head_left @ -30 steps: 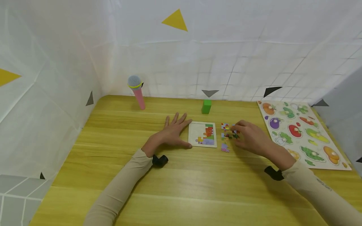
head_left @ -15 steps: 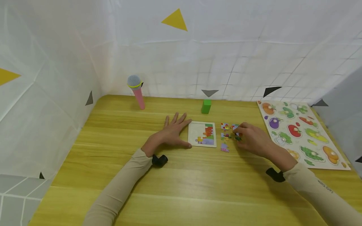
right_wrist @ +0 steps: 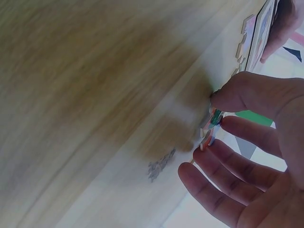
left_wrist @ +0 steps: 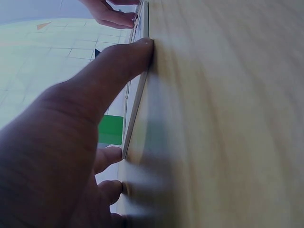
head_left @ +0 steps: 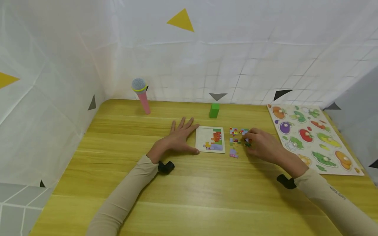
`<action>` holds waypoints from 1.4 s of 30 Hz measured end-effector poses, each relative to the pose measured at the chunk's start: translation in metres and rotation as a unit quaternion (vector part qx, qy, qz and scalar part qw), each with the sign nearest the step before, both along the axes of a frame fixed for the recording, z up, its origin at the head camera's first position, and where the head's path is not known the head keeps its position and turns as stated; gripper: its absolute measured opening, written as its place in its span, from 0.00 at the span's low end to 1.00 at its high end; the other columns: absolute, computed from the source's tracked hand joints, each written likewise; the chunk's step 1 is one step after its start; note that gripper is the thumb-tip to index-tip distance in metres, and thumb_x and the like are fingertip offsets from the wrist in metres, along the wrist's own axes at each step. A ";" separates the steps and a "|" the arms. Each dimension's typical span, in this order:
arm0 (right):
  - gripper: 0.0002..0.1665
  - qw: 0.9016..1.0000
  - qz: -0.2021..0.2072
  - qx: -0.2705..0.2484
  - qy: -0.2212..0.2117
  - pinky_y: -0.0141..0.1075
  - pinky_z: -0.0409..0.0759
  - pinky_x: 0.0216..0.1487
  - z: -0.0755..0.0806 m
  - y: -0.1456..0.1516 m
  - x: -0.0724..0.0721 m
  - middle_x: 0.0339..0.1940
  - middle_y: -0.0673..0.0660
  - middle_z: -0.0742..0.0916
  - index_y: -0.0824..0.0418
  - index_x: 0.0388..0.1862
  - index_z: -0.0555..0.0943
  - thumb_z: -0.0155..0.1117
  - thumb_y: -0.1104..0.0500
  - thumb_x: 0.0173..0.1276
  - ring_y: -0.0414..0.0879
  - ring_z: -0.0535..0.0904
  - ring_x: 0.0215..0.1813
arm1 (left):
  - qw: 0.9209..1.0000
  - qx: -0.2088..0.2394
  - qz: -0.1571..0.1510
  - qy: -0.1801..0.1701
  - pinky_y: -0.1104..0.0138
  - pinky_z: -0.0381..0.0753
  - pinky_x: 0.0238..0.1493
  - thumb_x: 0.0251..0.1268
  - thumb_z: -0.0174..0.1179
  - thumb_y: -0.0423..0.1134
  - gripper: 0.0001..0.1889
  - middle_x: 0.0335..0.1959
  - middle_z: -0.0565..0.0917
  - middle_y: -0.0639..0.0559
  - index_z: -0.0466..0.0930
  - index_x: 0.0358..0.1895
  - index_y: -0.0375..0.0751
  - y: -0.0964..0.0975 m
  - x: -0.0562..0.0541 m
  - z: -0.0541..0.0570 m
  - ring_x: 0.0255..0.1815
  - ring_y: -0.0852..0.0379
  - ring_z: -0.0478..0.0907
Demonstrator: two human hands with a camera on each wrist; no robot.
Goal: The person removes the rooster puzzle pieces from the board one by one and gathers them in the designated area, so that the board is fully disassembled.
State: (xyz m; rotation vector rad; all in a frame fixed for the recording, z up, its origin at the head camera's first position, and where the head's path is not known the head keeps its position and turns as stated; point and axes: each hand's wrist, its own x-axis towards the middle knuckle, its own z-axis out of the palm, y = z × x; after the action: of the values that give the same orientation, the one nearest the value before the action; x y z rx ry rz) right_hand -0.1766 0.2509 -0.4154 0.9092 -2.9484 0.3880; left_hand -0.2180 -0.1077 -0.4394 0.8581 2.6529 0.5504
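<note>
A small square puzzle tray [head_left: 203, 139] lies mid-table, with several pieces fitted along its right and lower side. My left hand [head_left: 177, 139] is spread beside it, thumb and index finger touching its left corners. In the left wrist view the thumb [left_wrist: 130, 57] presses at the tray's edge. Right of the tray, loose jigsaw pieces [head_left: 234, 142] lie in a loose group. At their right side my right hand [head_left: 262, 146] pinches a jigsaw piece [right_wrist: 216, 117] with green on it between thumb and fingers, low over the table. Another piece shows just beside those fingertips.
A green block [head_left: 214, 110] stands behind the tray. A pink toy microphone [head_left: 143, 98] stands at the back left. On the right lies a large vegetable peg board [head_left: 314, 139]. White sheeting [head_left: 183, 65] hangs along the table's back edge.
My right hand has shifted slightly right, drawing a piece a little away from the other loose ones. My left hand stays at the tray's edge. The head view has drifted slightly.
</note>
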 end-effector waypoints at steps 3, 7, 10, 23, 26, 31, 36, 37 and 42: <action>0.20 1.000 -0.001 0.001 -0.003 0.45 0.79 0.37 0.000 -0.001 0.000 0.43 0.58 0.83 0.61 0.45 0.87 0.77 0.66 0.50 0.47 0.78 0.36 | 1.000 0.002 0.000 -0.001 0.38 0.21 0.70 0.52 0.68 0.70 0.59 0.83 0.35 0.47 0.46 0.82 0.53 -0.001 0.000 0.000 0.80 0.40 0.24; 0.19 1.000 -0.001 0.003 -0.003 0.44 0.79 0.36 0.000 -0.001 0.000 0.42 0.58 0.83 0.60 0.45 0.87 0.76 0.66 0.51 0.47 0.78 0.36 | 1.000 0.001 0.000 -0.002 0.38 0.21 0.70 0.51 0.68 0.70 0.59 0.83 0.35 0.47 0.46 0.82 0.53 -0.001 -0.001 0.000 0.80 0.40 0.24; 0.19 1.000 0.001 0.004 -0.004 0.43 0.79 0.36 0.001 0.000 0.000 0.42 0.58 0.83 0.60 0.44 0.87 0.76 0.66 0.50 0.47 0.79 0.36 | 1.000 0.000 0.001 -0.003 0.38 0.21 0.70 0.52 0.68 0.70 0.59 0.83 0.35 0.47 0.45 0.82 0.53 -0.001 0.000 0.001 0.80 0.40 0.24; 0.18 1.000 0.009 -0.001 0.005 0.44 0.80 0.36 0.004 -0.003 0.003 0.43 0.58 0.83 0.62 0.44 0.87 0.77 0.64 0.52 0.49 0.80 0.38 | 1.000 -0.005 0.001 0.000 0.38 0.21 0.70 0.51 0.68 0.70 0.59 0.83 0.35 0.47 0.45 0.82 0.53 0.000 0.000 0.000 0.80 0.40 0.24; 0.20 1.000 0.009 -0.004 0.002 0.47 0.82 0.39 0.008 -0.006 0.004 0.45 0.59 0.84 0.63 0.46 0.87 0.77 0.64 0.52 0.52 0.82 0.41 | 1.000 -0.007 0.001 0.000 0.38 0.22 0.70 0.52 0.68 0.70 0.59 0.83 0.35 0.47 0.45 0.82 0.53 0.001 0.000 0.001 0.80 0.40 0.24; 0.19 1.000 0.016 -0.014 -0.002 0.48 0.81 0.41 0.010 -0.015 0.003 0.45 0.59 0.84 0.63 0.47 0.87 0.76 0.65 0.54 0.53 0.81 0.43 | 1.000 -0.007 0.001 0.002 0.38 0.22 0.71 0.52 0.68 0.70 0.59 0.83 0.35 0.46 0.45 0.82 0.52 0.000 0.000 0.001 0.80 0.39 0.25; 0.18 0.999 0.032 -0.028 -0.003 0.48 0.81 0.43 0.010 -0.027 0.001 0.45 0.58 0.84 0.63 0.47 0.87 0.77 0.64 0.55 0.53 0.82 0.44 | 1.000 -0.002 0.000 0.004 0.38 0.21 0.70 0.51 0.68 0.70 0.59 0.83 0.35 0.47 0.46 0.82 0.53 0.000 0.000 -0.001 0.80 0.40 0.25; 0.18 0.999 0.034 -0.028 -0.003 0.49 0.82 0.44 0.010 -0.030 0.000 0.46 0.58 0.84 0.63 0.47 0.86 0.77 0.63 0.55 0.53 0.82 0.45 | 1.000 -0.001 0.000 0.003 0.38 0.21 0.70 0.51 0.68 0.70 0.59 0.83 0.35 0.47 0.46 0.82 0.53 0.000 -0.001 -0.001 0.80 0.40 0.25; 0.20 0.999 0.028 -0.019 -0.027 0.49 0.81 0.48 0.010 -0.043 -0.003 0.47 0.58 0.84 0.63 0.48 0.86 0.76 0.63 0.55 0.52 0.82 0.46 | 1.000 0.004 0.000 0.003 0.38 0.22 0.70 0.52 0.68 0.70 0.59 0.83 0.36 0.47 0.46 0.82 0.53 0.000 0.000 -0.001 0.80 0.40 0.25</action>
State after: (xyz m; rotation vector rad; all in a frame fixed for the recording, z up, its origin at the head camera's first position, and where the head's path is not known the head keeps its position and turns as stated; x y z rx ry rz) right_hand -0.1792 0.2077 -0.4053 0.9952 -2.9585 0.4778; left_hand -0.2180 -0.1076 -0.4406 0.8622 2.6589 0.5584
